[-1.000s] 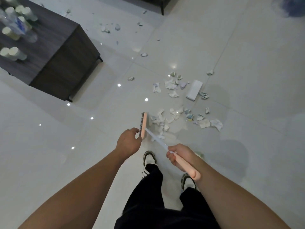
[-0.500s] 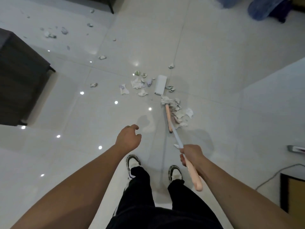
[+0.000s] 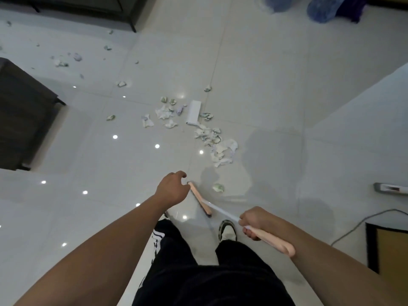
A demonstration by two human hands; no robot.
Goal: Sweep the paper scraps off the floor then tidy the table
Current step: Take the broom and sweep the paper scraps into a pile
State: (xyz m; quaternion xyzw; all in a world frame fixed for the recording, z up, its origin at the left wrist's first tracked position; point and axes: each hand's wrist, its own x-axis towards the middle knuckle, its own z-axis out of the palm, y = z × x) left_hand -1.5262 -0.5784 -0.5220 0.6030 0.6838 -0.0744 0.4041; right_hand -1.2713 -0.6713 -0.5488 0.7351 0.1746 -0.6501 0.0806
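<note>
Broom (image 3: 223,212) handle slants from lower-right to upper-left.

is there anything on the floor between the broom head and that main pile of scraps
Almost nothing. The broom head sits near the person's feet, and the tile between it and the main pile of scraps is bare except for one stray scrap just right of the head. The white box lies beyond the pile, not in the path.

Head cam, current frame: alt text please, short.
A person's right hand grips a pink broom on a pale tiled floor; the left hand hangs loosely curled beside it. Paper scraps lie ahead, a dark table to the left.
</note>
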